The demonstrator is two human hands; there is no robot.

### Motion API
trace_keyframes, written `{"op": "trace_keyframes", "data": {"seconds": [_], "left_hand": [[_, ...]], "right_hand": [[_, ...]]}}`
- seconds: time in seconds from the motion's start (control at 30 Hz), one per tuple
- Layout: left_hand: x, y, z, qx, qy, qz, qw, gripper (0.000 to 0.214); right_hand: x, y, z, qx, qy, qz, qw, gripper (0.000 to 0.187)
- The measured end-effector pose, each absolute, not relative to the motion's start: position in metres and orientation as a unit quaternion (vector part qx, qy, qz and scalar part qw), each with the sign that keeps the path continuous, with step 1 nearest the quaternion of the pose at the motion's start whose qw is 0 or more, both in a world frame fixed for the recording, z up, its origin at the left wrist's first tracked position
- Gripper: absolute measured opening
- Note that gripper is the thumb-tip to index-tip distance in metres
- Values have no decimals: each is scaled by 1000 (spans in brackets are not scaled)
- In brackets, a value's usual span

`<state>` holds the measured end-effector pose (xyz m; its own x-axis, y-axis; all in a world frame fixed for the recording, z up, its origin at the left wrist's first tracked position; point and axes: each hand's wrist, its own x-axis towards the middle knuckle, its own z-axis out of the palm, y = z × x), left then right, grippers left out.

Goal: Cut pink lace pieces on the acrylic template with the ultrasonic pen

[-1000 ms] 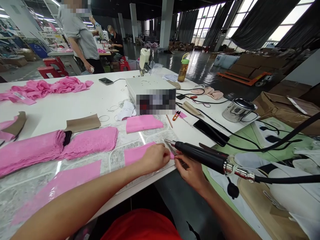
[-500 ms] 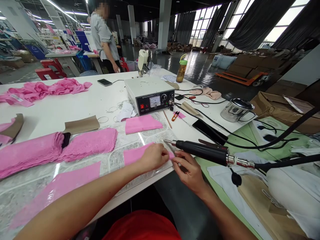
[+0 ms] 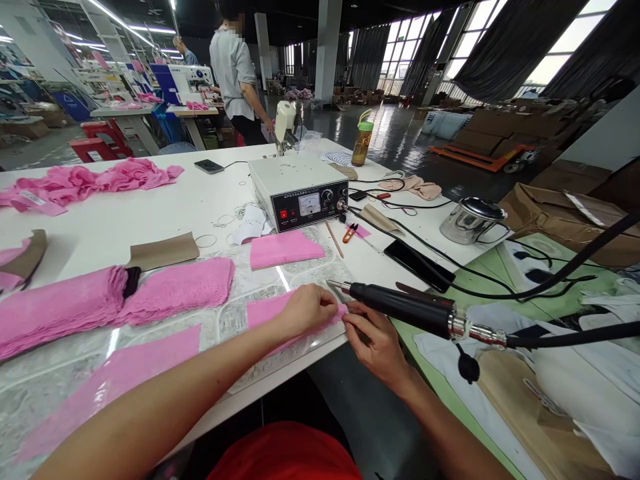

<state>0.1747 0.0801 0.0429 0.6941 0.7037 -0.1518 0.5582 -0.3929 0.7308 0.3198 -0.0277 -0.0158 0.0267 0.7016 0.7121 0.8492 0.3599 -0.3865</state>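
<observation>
My left hand (image 3: 306, 309) rests curled on a pink fabric piece (image 3: 265, 310) at the near edge of the white table (image 3: 150, 207), pinching its right end. My right hand (image 3: 376, 341) meets it there, fingers closed on the same end of the fabric. A black handheld tool (image 3: 400, 308) with a metal tip lies across the top of my right hand, its cable running off to the right. The tip points at the fabric's end.
A white control box (image 3: 300, 190) with dial and knobs stands mid-table. Pink fabric stacks (image 3: 100, 293) lie to the left, another pink piece (image 3: 284, 248), a phone (image 3: 419, 264), orange snips (image 3: 351, 232), a steel pot (image 3: 473, 220) and a bottle (image 3: 363, 140) around. A person (image 3: 237, 77) stands behind.
The two hands stay pinched on the fabric's end, barely shifting. The tool's handle has dropped a little. The person in the background has walked to the right.
</observation>
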Motion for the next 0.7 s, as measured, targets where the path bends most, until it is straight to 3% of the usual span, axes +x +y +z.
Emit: {"op": "trace_keyframes", "data": {"seconds": [0.27, 0.57, 0.7], "left_hand": [[175, 81, 41, 813, 394, 94, 419, 18], [174, 80, 45, 822, 383, 92, 412, 19], [173, 80, 42, 824, 378, 94, 411, 18]], "right_hand": [[317, -25, -18, -552, -662, -120, 493, 19], [300, -18, -20, -623, -592, -55, 509, 7], [295, -15, -21, -642, -564, -52, 516, 11]]}}
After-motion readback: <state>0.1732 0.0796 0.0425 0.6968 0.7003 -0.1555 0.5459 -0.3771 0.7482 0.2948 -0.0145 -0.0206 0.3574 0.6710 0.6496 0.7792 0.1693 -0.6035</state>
